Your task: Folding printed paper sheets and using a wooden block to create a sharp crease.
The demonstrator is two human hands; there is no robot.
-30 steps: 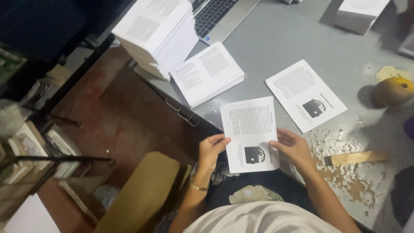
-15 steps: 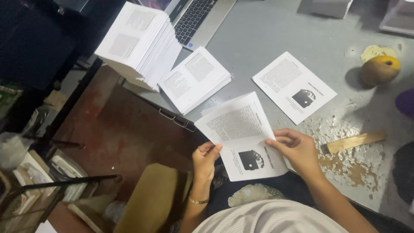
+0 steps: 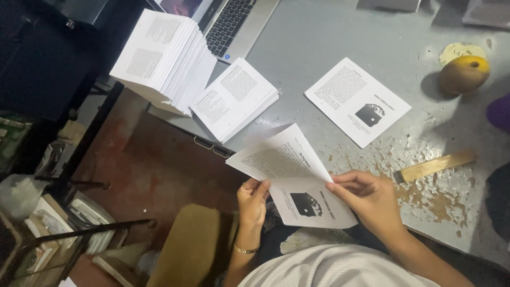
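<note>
Head view
Left hand (image 3: 253,197): fingers closed in a pinch on the lower left edge of the leaflet (image 3: 297,180); a thin bracelet sits on the wrist.
Right hand (image 3: 372,197): fingers partly curled, thumb and fingertips gripping the leaflet's right edge.
Leaflet: printed paper held in the air over the near edge of the table (image 3: 329,37), above the person's lap; its top half is bent over into a fold, and a dark picture shows on the lower half.
Around it: a flat printed sheet (image 3: 357,101) lies on the table beyond the right hand, well apart from the leaflet. A low stack of folded sheets (image 3: 235,99) lies at the table's left edge, and a tall stack (image 3: 163,59) leans just beside it, jutting past the edge.
Further back: a laptop (image 3: 234,21) sits behind the stacks.
Right side: a wooden stick (image 3: 434,166) lies near the right hand on flaked, peeling paint; a round brown and yellow thing (image 3: 463,74), perhaps a fruit, stands further off.
Edges: the table's near edge runs diagonally under the leaflet.
Open room: bare grey top between the low stack and the flat sheet.
Below: a tan chair seat (image 3: 191,244) and red-brown floor (image 3: 143,170) lie left of the left hand.
</note>
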